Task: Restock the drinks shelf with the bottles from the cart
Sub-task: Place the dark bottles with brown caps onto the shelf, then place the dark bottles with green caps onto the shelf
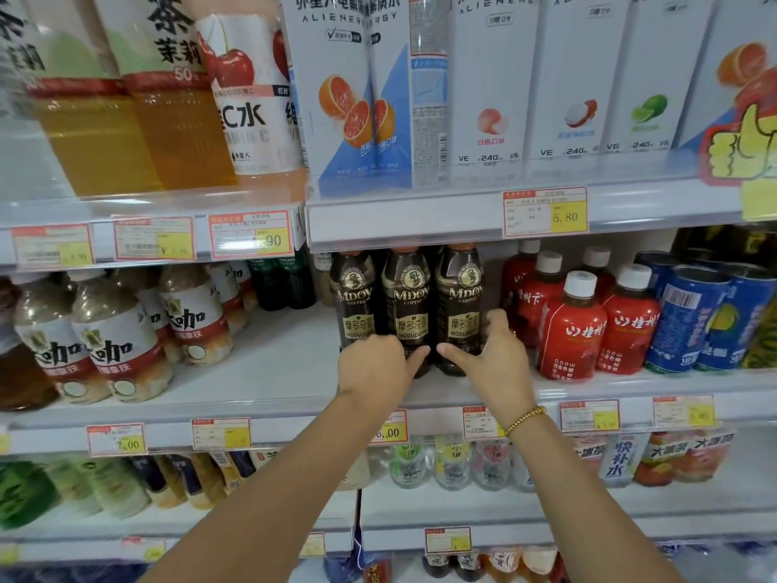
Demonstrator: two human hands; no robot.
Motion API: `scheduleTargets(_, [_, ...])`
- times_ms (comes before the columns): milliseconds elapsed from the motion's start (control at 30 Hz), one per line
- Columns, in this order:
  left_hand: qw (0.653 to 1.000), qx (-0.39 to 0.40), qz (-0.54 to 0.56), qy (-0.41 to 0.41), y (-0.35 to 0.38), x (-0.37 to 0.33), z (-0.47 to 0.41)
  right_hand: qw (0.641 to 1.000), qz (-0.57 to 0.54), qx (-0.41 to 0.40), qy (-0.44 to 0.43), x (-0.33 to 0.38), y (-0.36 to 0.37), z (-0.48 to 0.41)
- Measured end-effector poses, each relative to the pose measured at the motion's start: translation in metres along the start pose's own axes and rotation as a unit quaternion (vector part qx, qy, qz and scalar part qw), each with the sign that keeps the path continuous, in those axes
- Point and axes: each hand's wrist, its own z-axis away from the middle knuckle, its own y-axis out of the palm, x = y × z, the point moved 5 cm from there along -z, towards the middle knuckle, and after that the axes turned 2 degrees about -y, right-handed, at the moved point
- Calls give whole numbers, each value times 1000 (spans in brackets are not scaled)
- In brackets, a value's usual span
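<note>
Middle shelf [273, 372], left to right: milk-coffee bottles [113, 347], three dark coffee bottles [410, 305] near the front edge, red bottles [572, 330] just beside, blue cans [689, 317]. Left hand [374, 363]: grip half-curled against the left and middle bottle bases. Right hand [494, 355]: fingers spread around the right bottle's base.

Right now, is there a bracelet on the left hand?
No, the gold bracelet is on the right hand's wrist; the left hand's wrist is bare.
</note>
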Motion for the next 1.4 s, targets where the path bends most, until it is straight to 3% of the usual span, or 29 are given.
scheduleTargets(633, [996, 23, 82, -28, 16, 4, -1, 997, 70, -8, 11, -3, 10, -11])
scheduleTargets(733, [989, -14, 148, -6, 12, 12, 12, 999, 48, -10, 17, -3, 10, -10])
scheduleTargets(800, [968, -71, 239, 7, 3, 26, 33, 998, 12, -56, 3, 3, 2, 0])
scheduleTargets(900, [924, -126, 362, 4, 4, 67, 83, 980, -40, -150, -121, 26, -13, 41])
scheduleTargets(933, [918, -122, 377, -2, 13, 85, 101, 978, -39, -133, -158, 32, -8, 60])
scheduleTargets(1000, [924, -77, 373, -20, 44, 122, 136, 979, -9, -21, -200, 36, 21, 99])
scheduleTargets(1133, [942, 86, 297, -128, 136, 204, 212, 949, 52, 273, -151, -2, 125, 183])
scheduleTargets(1233, [904, 227, 269, -242, 205, 260, 278, 887, 80, 450, -66, -46, 202, 255])
scheduleTargets(1400, [822, 433, 180, -324, 305, 325, 400, 795, 152, 584, 60, -105, 294, 346])
